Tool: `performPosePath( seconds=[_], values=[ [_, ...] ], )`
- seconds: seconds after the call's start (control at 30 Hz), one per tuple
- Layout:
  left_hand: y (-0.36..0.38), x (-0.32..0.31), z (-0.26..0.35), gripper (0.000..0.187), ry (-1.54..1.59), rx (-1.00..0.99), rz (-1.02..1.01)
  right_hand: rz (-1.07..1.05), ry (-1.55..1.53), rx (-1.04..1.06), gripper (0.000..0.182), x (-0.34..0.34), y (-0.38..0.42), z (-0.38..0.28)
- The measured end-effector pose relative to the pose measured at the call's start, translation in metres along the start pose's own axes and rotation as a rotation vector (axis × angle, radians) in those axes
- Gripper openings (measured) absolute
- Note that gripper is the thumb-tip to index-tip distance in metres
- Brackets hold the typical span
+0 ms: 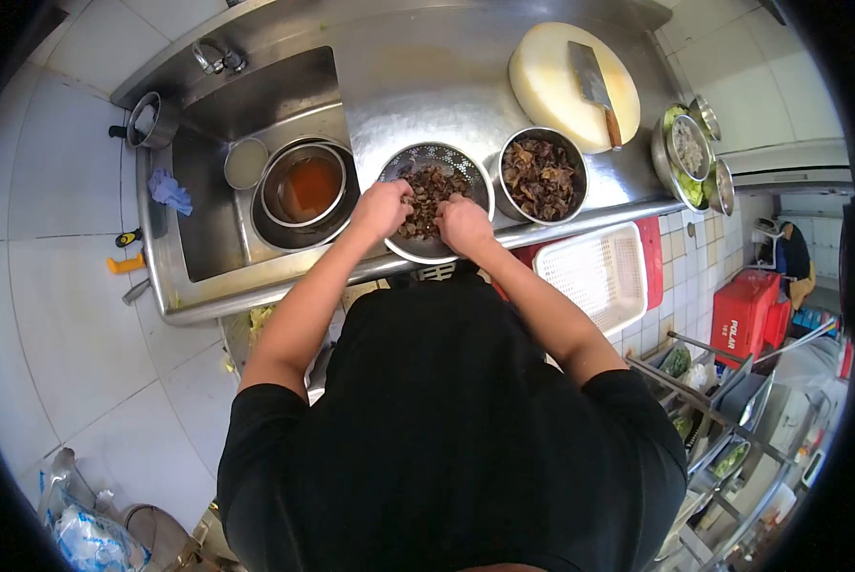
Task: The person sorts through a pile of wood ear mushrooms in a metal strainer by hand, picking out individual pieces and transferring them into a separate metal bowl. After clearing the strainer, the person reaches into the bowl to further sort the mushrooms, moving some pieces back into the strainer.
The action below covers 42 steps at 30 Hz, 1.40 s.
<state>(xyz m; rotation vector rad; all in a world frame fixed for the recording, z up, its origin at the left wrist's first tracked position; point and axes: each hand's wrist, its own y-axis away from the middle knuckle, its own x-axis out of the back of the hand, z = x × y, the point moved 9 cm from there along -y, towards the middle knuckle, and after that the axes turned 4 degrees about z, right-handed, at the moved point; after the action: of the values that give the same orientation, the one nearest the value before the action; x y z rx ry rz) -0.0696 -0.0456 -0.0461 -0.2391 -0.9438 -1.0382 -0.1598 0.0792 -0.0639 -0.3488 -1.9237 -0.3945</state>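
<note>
A perforated metal colander (464,157) stands at the counter's front edge, holding small dark brown pieces (434,183) that look like wood ear mushroom. Over its left side my left hand (386,207) is closed, fingertips pinched on some of the pieces. My right hand (465,226) reaches in from the right front, its fingers curled down onto the pieces too. What lies right under the fingertips is mostly hidden. Beside the colander on the right, a steel pot (583,194) is filled with larger, ruffled dark brown wood ear mushrooms (540,177).
Left is a sink (208,243) with nested bowls of brownish liquid (311,188). A cleaver (591,81) lies on a round cutting board (542,67) at the back right. Bowls of greens (687,157) stand at the right end; a white basket (594,276) sits below the counter edge.
</note>
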Motion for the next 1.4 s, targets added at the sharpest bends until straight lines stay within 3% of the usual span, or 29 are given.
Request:
performPosePath(
  seconds=[0.07, 0.17, 0.2, 0.33, 0.43, 0.53, 0.67, 0.77, 0.83, 0.9, 0.97, 1.07, 1.3, 1.33, 1.4],
  values=[
    [0.001, 0.022, 0.006, 0.032, 0.088, 0.023, -0.019, 0.021, -0.065, 0.0, 0.014, 0.012, 0.001, 0.002],
    [0.005, 0.045, 0.012, 0.032, 0.089, -0.183, 0.286, 0.048, -0.158, -0.037, 0.013, 0.023, 0.003, 0.005],
    [0.012, 0.052, 0.023, 0.025, -0.023, -0.149, 0.282, 0.057, -0.186, -0.056, 0.012, 0.027, 0.003, 0.007],
    [0.016, 0.006, 0.034, 0.021, -0.246, -0.176, -0.038, 0.04, -0.187, -0.085, 0.011, 0.033, 0.007, 0.011],
    [0.017, -0.043, 0.018, 0.017, -0.479, -0.258, -0.08, -0.027, -0.125, -0.116, 0.011, 0.024, 0.008, 0.017],
    [0.018, -0.031, 0.011, 0.017, -0.265, -0.118, -0.111, -0.043, -0.176, -0.143, 0.011, 0.027, 0.01, 0.025],
    [0.019, 0.019, 0.019, 0.014, -0.05, -0.187, 0.126, -0.061, -0.215, -0.157, 0.015, 0.033, 0.011, 0.035],
    [0.008, 0.03, 0.009, 0.017, 0.274, -0.108, 0.11, 0.02, -0.116, -0.059, 0.018, 0.039, 0.012, 0.03],
    [0.0, 0.007, -0.016, 0.017, 0.674, 0.096, -0.02, 0.138, -0.059, 0.097, 0.02, 0.048, 0.018, 0.002],
    [0.0, -0.006, -0.019, 0.016, 1.065, 0.222, -0.116, -0.048, -0.036, 0.08, 0.024, 0.023, 0.016, -0.015],
    [0.003, -0.012, -0.016, 0.016, 1.175, 0.264, -0.141, -0.093, 0.245, 0.103, 0.023, 0.0, 0.013, -0.021],
    [0.01, -0.014, -0.012, 0.014, 1.36, 0.311, -0.167, -0.075, 0.241, 0.121, 0.019, -0.018, 0.003, -0.015],
    [0.024, -0.005, -0.003, 0.023, 1.637, 0.251, -0.181, 0.07, -0.153, 0.036, 0.016, 0.031, 0.006, -0.008],
    [0.024, -0.004, -0.003, 0.023, 1.632, 0.237, -0.178, 0.191, -0.308, -0.006, 0.015, 0.047, 0.007, -0.007],
    [0.024, 0.0, 0.0, 0.022, 1.59, 0.223, -0.157, 0.198, -0.692, -0.091, 0.017, 0.069, 0.006, -0.011]
  ],
)
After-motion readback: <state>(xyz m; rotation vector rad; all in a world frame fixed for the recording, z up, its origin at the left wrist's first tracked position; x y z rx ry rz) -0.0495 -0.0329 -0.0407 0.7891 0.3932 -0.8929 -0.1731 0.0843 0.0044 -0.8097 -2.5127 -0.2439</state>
